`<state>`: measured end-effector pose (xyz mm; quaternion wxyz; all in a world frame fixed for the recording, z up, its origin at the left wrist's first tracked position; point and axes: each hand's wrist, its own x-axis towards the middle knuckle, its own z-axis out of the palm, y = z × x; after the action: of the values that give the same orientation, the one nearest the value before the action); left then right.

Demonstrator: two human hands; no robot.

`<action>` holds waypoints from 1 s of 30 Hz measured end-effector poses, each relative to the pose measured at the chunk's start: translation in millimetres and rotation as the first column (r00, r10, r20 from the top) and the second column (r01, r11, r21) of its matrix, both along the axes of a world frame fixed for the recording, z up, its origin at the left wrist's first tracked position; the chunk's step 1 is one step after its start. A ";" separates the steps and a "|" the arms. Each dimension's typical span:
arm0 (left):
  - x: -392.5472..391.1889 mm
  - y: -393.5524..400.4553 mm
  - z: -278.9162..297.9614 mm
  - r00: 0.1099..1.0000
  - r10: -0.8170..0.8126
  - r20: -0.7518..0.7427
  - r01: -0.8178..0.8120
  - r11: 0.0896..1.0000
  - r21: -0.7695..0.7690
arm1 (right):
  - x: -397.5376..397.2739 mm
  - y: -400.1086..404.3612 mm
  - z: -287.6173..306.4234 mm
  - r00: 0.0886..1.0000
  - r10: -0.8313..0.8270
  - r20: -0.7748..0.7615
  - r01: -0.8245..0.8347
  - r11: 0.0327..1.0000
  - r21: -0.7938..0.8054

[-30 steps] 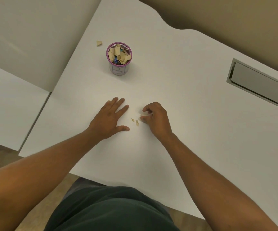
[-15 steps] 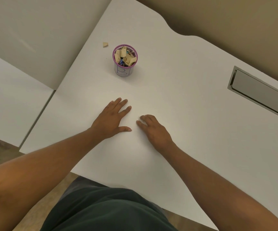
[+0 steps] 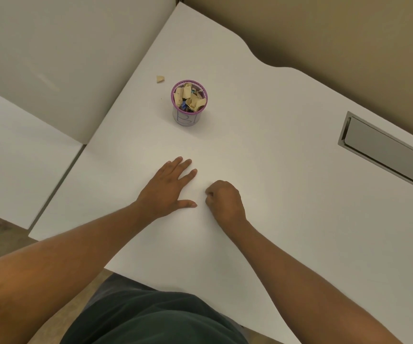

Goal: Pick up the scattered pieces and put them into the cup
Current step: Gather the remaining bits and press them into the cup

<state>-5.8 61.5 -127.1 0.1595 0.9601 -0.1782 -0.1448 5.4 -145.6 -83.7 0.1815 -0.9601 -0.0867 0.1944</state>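
A purple-rimmed mesh cup with a handwritten label stands on the white table, filled with tan scraps and a bit of blue. One tan piece lies on the table just left of and behind the cup. My left hand rests flat on the table in front of the cup, fingers apart, holding nothing. My right hand sits beside it on the right, curled into a fist on the tabletop. The small tan bits that lay between my hands are out of sight inside or under the fist.
A metal cable hatch is set into the table at the right. A lower white surface adjoins the table's left edge. A beige wall runs behind. My dark-clad lap is at the near edge.
Two small tan bits lay between my hands a second ago. My right hand spread flat over them, then curled into a fist; the bits no longer show. The left hand stayed flat.
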 end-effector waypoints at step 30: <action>123.9 59.5 46.9 0.717 0.694 0.066 -0.558 0.628 -0.542 | 146.8 53.3 66.6 0.847 -0.451 0.280 0.140 0.699 0.701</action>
<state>118.1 121.0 -80.2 0.4097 0.8985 0.1202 0.1018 152.2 -92.3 -17.0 0.5123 -0.8526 -0.0273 -0.0993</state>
